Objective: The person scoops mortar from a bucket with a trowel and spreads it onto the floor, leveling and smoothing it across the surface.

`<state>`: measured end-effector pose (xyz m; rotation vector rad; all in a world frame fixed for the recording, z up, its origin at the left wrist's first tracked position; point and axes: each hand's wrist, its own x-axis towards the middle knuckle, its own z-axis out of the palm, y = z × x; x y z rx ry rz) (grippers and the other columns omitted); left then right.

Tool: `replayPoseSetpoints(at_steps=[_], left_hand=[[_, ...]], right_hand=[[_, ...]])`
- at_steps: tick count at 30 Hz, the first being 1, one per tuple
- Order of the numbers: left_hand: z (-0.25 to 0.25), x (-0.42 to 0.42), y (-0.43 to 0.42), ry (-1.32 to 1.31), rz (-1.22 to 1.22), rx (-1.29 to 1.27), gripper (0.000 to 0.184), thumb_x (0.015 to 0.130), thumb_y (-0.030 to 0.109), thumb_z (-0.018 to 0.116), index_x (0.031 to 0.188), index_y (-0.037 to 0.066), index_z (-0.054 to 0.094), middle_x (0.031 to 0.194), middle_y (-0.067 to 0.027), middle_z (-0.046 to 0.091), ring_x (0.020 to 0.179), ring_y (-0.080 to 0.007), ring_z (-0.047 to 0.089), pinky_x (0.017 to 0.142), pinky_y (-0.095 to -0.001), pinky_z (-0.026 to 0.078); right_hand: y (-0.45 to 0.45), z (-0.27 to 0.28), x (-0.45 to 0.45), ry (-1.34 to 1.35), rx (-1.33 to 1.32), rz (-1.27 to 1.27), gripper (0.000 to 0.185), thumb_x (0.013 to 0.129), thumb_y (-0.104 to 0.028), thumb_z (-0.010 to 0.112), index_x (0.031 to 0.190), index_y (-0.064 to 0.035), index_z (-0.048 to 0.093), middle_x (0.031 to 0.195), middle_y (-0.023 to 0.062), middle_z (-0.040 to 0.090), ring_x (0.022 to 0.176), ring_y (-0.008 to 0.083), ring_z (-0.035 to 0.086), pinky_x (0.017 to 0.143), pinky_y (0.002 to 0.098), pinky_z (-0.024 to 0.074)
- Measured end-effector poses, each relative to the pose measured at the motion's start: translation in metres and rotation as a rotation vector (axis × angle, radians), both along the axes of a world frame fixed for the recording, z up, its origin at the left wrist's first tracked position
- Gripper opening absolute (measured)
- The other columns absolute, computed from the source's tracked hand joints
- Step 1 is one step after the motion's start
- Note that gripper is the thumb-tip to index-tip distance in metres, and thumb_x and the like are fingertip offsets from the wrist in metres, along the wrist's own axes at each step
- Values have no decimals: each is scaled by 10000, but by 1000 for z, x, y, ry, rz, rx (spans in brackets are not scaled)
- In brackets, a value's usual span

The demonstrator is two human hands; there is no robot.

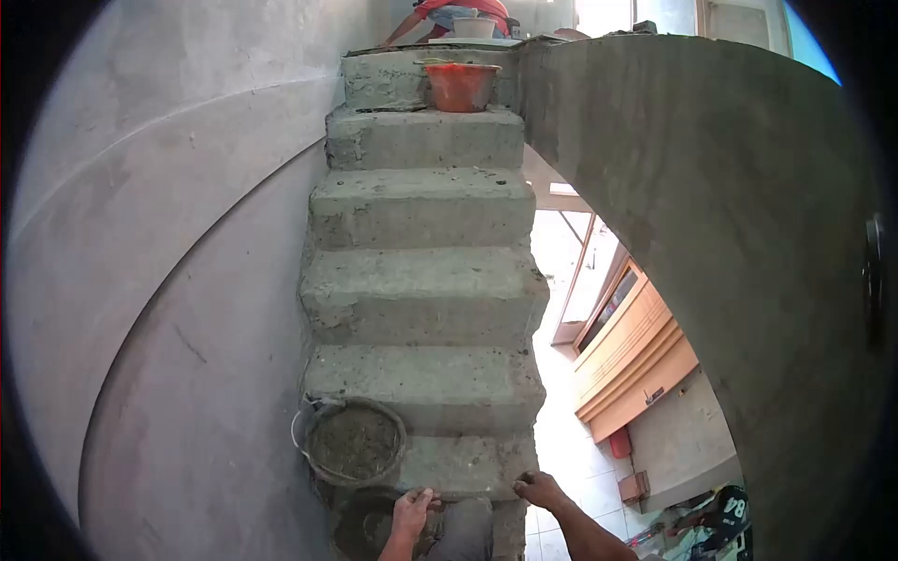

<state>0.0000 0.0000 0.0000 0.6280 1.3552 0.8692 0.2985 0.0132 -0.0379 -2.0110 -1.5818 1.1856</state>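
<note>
Low in the head view, my left hand [412, 512] is at the front edge of a rough concrete step [458, 465], its fingers pinched together. My right hand [540, 491] is at the right end of the same edge, fingers curled closed. A thin dark line runs along the edge between them; I cannot make out whether it is something held. Beside my left hand, a bucket [399, 447] of grey mortar [354, 442] stands on the step at the left wall. A dark basin [348, 535] sits lower, partly hidden by my left arm.
Bare concrete stairs [426, 271] rise ahead between a plastered wall [187, 280] and a curved parapet [711, 187]. An orange tub [462, 89] stands near the top, where a person in red [468, 11] crouches. Right, the stair side drops to a tiled floor [594, 491] with another person [720, 519].
</note>
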Motion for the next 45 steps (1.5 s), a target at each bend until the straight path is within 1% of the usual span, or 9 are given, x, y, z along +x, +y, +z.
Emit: replayPoseSetpoints(at_steps=[2,5,9,13,16,24,32,42,45], left_hand=[[11,-3,6,21,16,56,311,912,242,573,1114,6,587,1002,-102,662,877,-176,633,740,-316,487],[43,10,63,6,65,25,341,906,285,580,1082,-6,601,960,-78,666,864,-165,635,724,-302,486],[141,6,116,76,35,115,352,911,277,574,1098,-20,605,971,-94,662,860,-164,626,758,-296,487],[212,-3,149,7,40,230,338,920,234,571,1129,-30,595,991,-89,655,872,-154,617,809,-292,486],[266,-15,159,114,60,291,323,931,260,552,1115,0,602,1000,-74,650,862,-149,614,761,-283,484],[242,-38,133,91,190,37,317,940,266,522,1122,15,590,982,-96,657,829,-168,625,704,-291,489],[239,-2,215,-50,249,11,276,933,220,538,1106,13,596,963,-80,660,794,-138,633,679,-273,493],[433,28,335,68,231,250,296,927,235,539,1126,21,588,973,-88,660,827,-155,636,699,-277,492],[470,26,348,104,263,222,286,929,227,534,1125,27,591,975,-87,660,827,-158,635,709,-287,490]], right_hand=[[6,-6,2,10,-10,-26,366,828,-339,589,971,-9,658,870,119,682,861,228,645,805,347,483],[61,64,13,-136,-69,27,380,821,-348,593,977,-8,658,871,113,681,866,210,641,797,337,482],[118,133,-1,-285,91,185,473,836,-430,560,1051,-15,629,984,193,658,970,342,618,866,407,469],[134,245,-23,-180,46,85,421,835,-360,555,1040,6,586,1040,237,621,1006,399,580,861,452,459],[131,262,-29,-99,15,100,414,841,-351,558,1043,11,568,1028,239,618,996,398,581,851,446,459],[129,263,-39,-88,-81,190,465,848,-368,549,1096,23,579,1070,263,604,1046,411,561,891,459,442],[246,274,-24,-59,-132,220,422,843,-345,538,1053,11,626,1070,246,617,1045,384,576,904,442,445],[380,437,-21,-18,133,216,392,806,-352,571,932,15,624,896,208,650,898,332,625,794,409,465],[406,496,-18,65,38,231,412,817,-337,552,1022,15,619,1048,229,627,1024,356,588,885,425,446]])
